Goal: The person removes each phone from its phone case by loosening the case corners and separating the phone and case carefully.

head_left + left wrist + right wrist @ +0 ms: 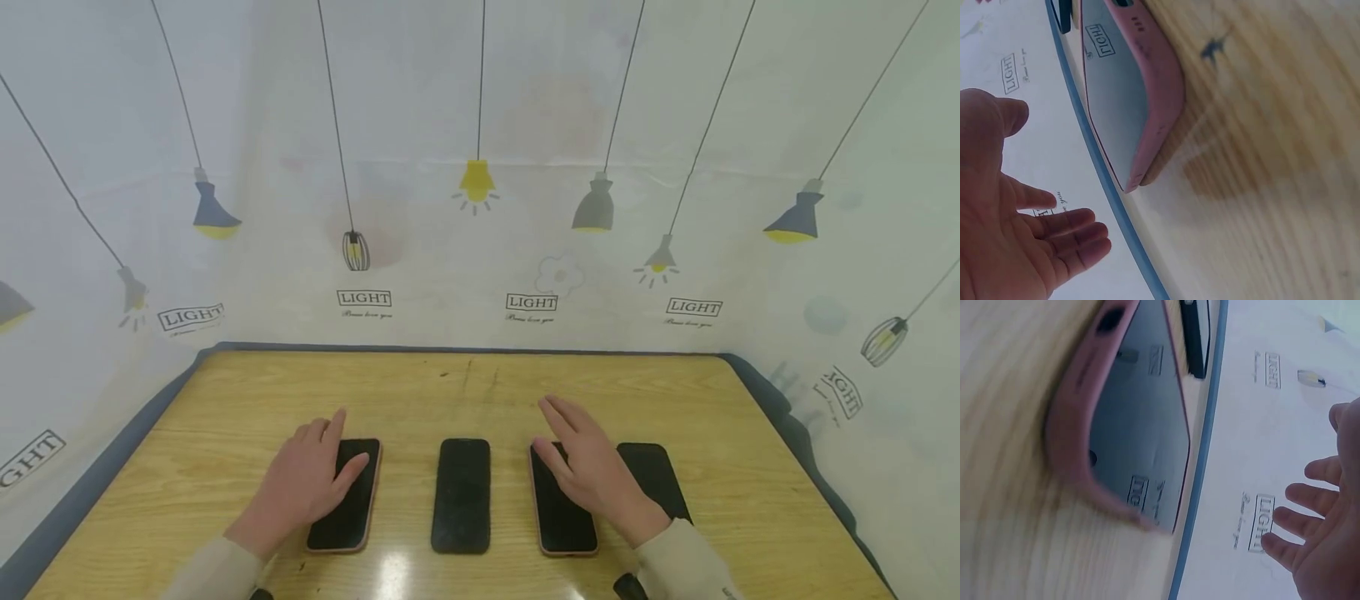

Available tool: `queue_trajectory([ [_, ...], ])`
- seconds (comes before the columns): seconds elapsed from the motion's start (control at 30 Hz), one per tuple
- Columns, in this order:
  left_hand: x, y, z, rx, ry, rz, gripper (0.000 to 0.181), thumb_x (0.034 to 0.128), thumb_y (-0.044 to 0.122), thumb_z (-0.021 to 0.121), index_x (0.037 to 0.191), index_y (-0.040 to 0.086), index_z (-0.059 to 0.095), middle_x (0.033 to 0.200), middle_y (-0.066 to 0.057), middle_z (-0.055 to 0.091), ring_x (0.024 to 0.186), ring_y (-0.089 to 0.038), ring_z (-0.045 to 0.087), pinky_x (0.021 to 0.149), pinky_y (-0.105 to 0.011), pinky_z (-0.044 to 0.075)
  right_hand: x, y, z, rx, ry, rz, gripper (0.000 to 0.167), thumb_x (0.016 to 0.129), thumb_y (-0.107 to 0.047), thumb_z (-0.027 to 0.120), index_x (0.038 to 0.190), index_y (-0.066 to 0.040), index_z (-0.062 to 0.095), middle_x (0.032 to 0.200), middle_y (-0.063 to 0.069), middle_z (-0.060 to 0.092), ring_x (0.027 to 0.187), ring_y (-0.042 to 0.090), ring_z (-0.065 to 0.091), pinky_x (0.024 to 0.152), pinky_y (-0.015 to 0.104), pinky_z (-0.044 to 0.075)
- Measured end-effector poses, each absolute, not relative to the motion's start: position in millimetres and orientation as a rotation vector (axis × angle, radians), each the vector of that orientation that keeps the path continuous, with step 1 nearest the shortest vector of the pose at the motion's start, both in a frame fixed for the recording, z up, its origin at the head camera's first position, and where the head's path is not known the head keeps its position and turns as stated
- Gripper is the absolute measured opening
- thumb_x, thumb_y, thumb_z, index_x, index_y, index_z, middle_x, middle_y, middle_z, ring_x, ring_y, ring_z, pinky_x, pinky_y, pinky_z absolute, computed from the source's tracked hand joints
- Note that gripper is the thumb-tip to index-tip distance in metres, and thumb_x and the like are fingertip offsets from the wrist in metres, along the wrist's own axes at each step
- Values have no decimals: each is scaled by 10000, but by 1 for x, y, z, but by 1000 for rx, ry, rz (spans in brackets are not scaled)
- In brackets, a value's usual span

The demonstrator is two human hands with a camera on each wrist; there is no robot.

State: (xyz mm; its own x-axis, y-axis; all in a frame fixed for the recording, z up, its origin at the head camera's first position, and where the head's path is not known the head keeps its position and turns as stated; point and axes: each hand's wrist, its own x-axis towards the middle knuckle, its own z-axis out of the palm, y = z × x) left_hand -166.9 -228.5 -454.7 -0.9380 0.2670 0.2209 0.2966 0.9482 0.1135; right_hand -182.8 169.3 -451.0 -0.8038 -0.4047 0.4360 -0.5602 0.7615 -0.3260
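Note:
My left hand (300, 479) hovers over the left edge of a phone in a pink case (348, 517), its fingers extended and thumb spread. In the left wrist view, a gap separates that hand (1010, 244) from the pink-cased phone (1116, 94). Over another pink-cased phone (564, 525) is my right hand (592, 467), fingers fairly straight and pointing up-left. The right wrist view shows the palm (1332, 531) raised apart from its phone (1141, 419). Between the hands lies a black phone (461, 497). A second black phone (654, 471) is partly hidden behind the right wrist.
The phones lie screen up in a row on a wooden table (405, 383). A dark blue-grey border (465, 347) runs along its far edge. White sheeting (420, 100) printed with lamps surrounds the back and sides.

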Motion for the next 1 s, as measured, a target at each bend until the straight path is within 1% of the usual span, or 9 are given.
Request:
queue_trajectory([
  [0.17, -160, -226, -456, -367, -2944, -175, 771, 1029, 473, 600, 1427, -172, 456, 1220, -371, 592, 1097, -508, 606, 915, -592, 541, -176, 154, -447, 700, -2687, 758, 571, 1057, -298, 603, 1529, -7, 464, 1512, 216, 509, 1397, 408, 480, 1101, 586, 443],
  [0.27, -158, -226, -458, -321, -2990, -192, 821, 1024, 504, 591, 1404, -208, 443, 1232, -409, 572, 1103, -538, 597, 916, -600, 541, -173, 147, -446, 676, -2759, 829, 576, 1079, -334, 559, 1548, -22, 438, 1507, 217, 509, 1398, 407, 479, 1114, 591, 432],
  [0.43, -156, -222, -459, -253, -3102, -220, 901, 1004, 547, 595, 1390, -243, 401, 1244, -440, 534, 1072, -566, 593, 835, -591, 574, -168, 138, -446, 677, -2819, 885, 583, 1093, -357, 522, 1561, -28, 415, 1467, 240, 529, 1357, 421, 509, 1091, 598, 449],
  [0.47, -156, -221, -458, -249, -3115, -223, 907, 999, 549, 603, 1387, -246, 398, 1235, -437, 534, 1049, -560, 600, 806, -579, 583, -168, 137, -446, 683, -2819, 882, 578, 1093, -352, 524, 1556, -21, 421, 1438, 237, 549, 1323, 410, 535, 1073, 589, 466],
  [0.57, -154, -219, -460, -254, -3121, -210, 913, 982, 549, 631, 1352, -257, 416, 1172, -418, 554, 953, -519, 634, 714, -528, 604, -168, 133, -447, 704, -2829, 898, 565, 1093, -332, 529, 1541, -1, 434, 1305, 207, 605, 1068, 307, 625, 921, 495, 545],
  [0.63, -153, -217, -461, -255, -3104, -193, 919, 963, 548, 661, 1323, -267, 434, 1116, -396, 570, 880, -481, 649, 665, -497, 605, -167, 131, -446, 720, -2839, 914, 562, 1095, -335, 525, 1530, 11, 442, 1219, 176, 616, 902, 209, 585, 802, 412, 539],
  [0.7, -151, -216, -462, -257, -3080, -164, 912, 945, 543, 685, 1283, -274, 459, 1038, -364, 584, 804, -437, 651, 626, -473, 599, -167, 128, -445, 733, -2849, 956, 556, 1095, -327, 527, 1521, 21, 448, 1177, 165, 613, 829, 157, 534, 732, 370, 513],
  [0.77, -150, -214, -464, -255, -3065, -151, 912, 937, 536, 697, 1262, -284, 465, 987, -344, 583, 764, -406, 646, 604, -459, 593, -166, 125, -445, 742, -2859, 979, 556, 1097, -340, 517, 1512, 25, 455, 1188, 168, 613, 860, 151, 554, 733, 368, 529],
  [1.0, -148, -208, -465, -212, -3087, -178, 844, 959, 469, 700, 1192, -309, 471, 917, -354, 581, 718, -365, 647, 573, -448, 586, -165, 115, -448, 786, -2908, 1037, 595, 1107, -415, 457, 1508, 25, 447, 1255, 174, 609, 1009, 256, 634, 815, 441, 573],
])
